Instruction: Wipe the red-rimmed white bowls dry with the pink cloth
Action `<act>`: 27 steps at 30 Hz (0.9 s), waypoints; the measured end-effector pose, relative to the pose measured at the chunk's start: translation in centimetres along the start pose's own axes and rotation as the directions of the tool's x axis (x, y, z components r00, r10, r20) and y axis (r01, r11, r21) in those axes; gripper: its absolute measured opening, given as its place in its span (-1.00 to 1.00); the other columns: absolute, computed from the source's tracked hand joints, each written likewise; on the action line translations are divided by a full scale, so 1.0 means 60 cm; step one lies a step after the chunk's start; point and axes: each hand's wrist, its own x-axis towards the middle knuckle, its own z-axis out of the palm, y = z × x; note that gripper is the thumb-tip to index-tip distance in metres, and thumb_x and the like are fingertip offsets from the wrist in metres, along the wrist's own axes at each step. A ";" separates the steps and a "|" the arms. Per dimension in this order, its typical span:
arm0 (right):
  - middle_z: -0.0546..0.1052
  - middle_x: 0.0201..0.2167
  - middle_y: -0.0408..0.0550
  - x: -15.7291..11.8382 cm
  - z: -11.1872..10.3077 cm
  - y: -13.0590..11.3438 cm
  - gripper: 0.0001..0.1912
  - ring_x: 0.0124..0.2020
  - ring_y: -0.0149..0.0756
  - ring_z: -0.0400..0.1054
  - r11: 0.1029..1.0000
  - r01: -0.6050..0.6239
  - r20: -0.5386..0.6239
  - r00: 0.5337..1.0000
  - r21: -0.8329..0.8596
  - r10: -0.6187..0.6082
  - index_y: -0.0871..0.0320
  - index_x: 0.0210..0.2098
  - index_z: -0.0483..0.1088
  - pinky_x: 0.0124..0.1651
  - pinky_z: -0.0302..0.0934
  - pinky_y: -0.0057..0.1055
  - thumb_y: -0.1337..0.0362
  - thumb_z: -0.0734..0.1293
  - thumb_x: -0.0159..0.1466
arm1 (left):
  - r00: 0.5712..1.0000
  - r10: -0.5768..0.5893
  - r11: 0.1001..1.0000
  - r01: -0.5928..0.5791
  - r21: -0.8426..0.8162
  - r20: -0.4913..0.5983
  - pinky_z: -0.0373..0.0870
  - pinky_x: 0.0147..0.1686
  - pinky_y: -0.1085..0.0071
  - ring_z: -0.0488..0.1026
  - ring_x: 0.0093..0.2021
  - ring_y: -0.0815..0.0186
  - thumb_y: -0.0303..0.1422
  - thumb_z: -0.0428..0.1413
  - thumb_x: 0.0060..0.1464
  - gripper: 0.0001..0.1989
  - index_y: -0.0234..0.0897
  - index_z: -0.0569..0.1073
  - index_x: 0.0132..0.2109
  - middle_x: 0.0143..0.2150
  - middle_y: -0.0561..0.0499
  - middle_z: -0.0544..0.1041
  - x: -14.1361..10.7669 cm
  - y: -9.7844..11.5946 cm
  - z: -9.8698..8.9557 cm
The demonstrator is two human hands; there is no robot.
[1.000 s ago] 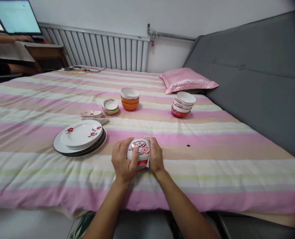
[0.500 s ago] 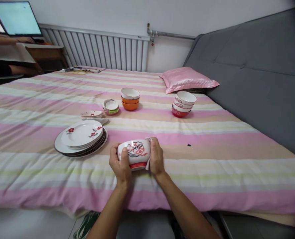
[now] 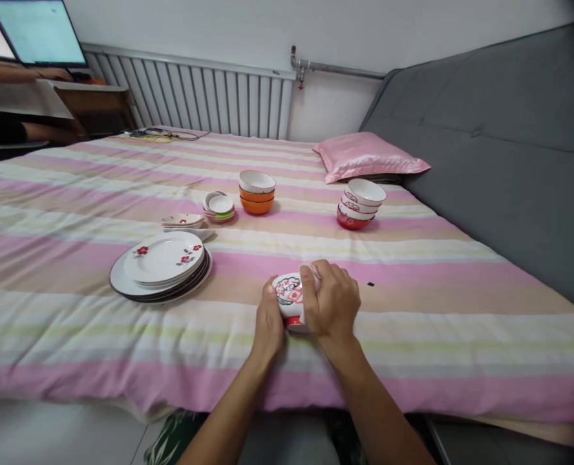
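Pink-striped bedspread [image 3: 437, 294] beneath; holds a patterned white bowl [image 3: 288, 292] near the front edge, between left hand [image 3: 269, 326] and right hand [image 3: 333, 300]. Grips the bowl's left side, left thumb along it, other left fingers mostly hidden behind; clamps right fingers round the right side, over a pale cloth [image 3: 317, 278]. Has stacked plates [image 3: 163, 258] to the left, and orange bowls [image 3: 256, 199], red-and-white bowls [image 3: 359, 210] and a pink pillow [image 3: 370, 156] farther back.

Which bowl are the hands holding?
The patterned white bowl between the left hand and right hand; the orange-bottomed stack and red-bottomed stack stand farther back, untouched.
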 end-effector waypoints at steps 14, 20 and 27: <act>0.55 -0.22 0.06 0.002 0.030 0.009 -0.57 -0.19 -0.09 0.31 0.989 0.069 -0.028 0.997 0.132 -0.065 0.14 -0.15 0.43 -0.10 0.09 -0.20 0.07 0.02 0.40 | 0.703 0.618 0.570 -0.709 0.417 0.351 0.13 0.27 -0.04 0.18 0.32 0.06 -0.29 -0.05 0.24 -0.48 -0.23 0.17 0.31 0.31 -0.24 0.26 -0.007 0.036 -0.025; 0.54 -0.17 0.06 -0.001 0.041 0.031 -0.52 -0.14 -0.13 0.33 0.951 0.019 -0.038 0.999 0.309 -0.008 0.16 -0.10 0.41 -0.04 0.14 -0.19 0.14 -0.06 0.41 | 0.701 0.621 0.516 -0.703 0.490 0.352 0.18 0.23 -0.03 0.19 0.30 -0.01 -0.29 0.08 0.11 -0.37 -0.28 0.14 0.31 0.29 -0.30 0.24 0.001 0.033 -0.025; 0.50 -0.05 0.11 -0.009 0.064 0.054 -0.50 0.00 -0.12 0.33 0.879 -0.051 -0.023 0.997 0.474 0.071 0.20 0.01 0.35 0.07 0.16 -0.09 0.13 -0.09 0.41 | 0.717 0.619 0.512 -0.679 0.526 0.321 0.19 0.21 -0.05 0.20 0.27 -0.02 -0.24 0.10 0.09 -0.35 -0.28 0.13 0.29 0.25 -0.29 0.27 0.012 0.030 -0.030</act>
